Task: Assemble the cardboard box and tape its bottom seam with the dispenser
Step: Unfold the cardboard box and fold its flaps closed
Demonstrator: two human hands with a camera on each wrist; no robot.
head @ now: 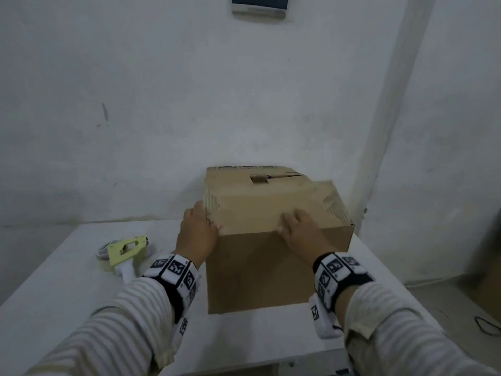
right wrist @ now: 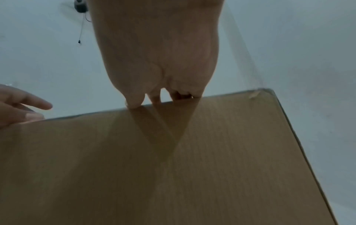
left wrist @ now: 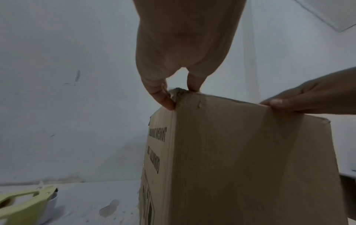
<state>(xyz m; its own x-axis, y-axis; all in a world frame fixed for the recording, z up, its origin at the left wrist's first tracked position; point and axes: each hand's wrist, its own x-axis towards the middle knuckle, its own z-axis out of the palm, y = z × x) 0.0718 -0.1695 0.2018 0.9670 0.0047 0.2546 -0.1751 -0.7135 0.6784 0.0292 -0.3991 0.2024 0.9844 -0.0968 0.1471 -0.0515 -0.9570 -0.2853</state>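
A brown cardboard box (head: 271,267) stands on the white table (head: 67,294) with its flaps folded down on top. My left hand (head: 199,229) presses against the box's near-left top corner; in the left wrist view one digit of the left hand (left wrist: 181,97) lies on the side face and another on the top edge of the box (left wrist: 250,152). My right hand (head: 294,225) rests flat on the near top flap, fingers forward. From the right wrist, my right hand (right wrist: 159,99) touches the top edge of the box (right wrist: 173,167). The yellow-green tape dispenser (head: 126,251) lies untouched to the left.
A white wall rises right behind the box, with a pillar (head: 379,131) at the right. The table's right edge runs close to the box; beyond it lie floor and a dark cable (head: 488,325). Bare tabletop lies near the front left.
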